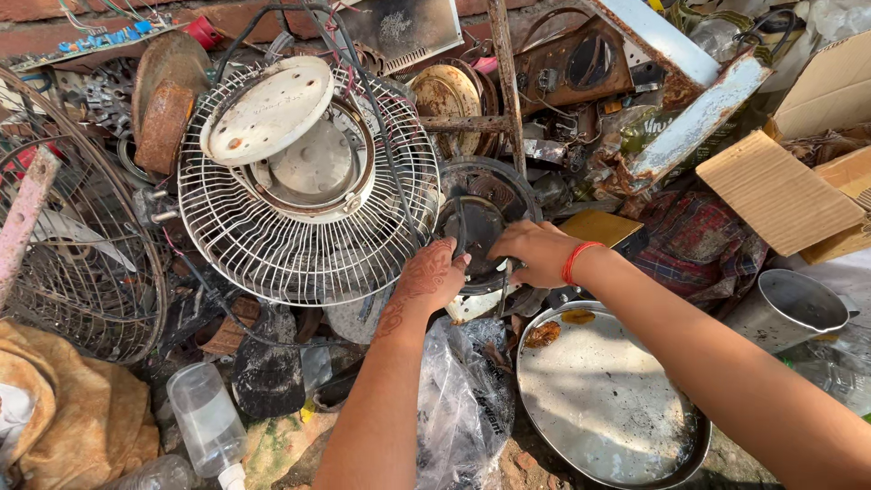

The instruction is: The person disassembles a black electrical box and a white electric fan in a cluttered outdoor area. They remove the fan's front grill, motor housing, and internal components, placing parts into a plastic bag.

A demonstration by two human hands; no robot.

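Both hands are closed on the dark round motor housing point(479, 238) in the middle of the scrap heap: the left hand point(434, 277), patterned with henna, grips its lower left rim, and the right hand point(537, 251), a red thread at the wrist, wraps its right side with the fingers curled over the edge. The housing sits wedged just right of the white wire fan guard point(304, 195), touching its rim, with a black cable point(399, 172) trailing across the guard toward it. To handle it well, I'd judge the grip should stay even on both sides and the piece be worked loose slowly, since the cable and the guard's wires could snag it and rusty edges lie close. Directly below the hands lies a crumpled clear plastic bag point(463, 408), and beside that a round, stained metal tray point(603, 399). A steel cup point(787, 308) lies toward the right edge of the heap, a plastic bottle point(207, 422) at the lower left, another wire cage point(73, 227) at the far left, and rusted metal frames point(671, 100) behind
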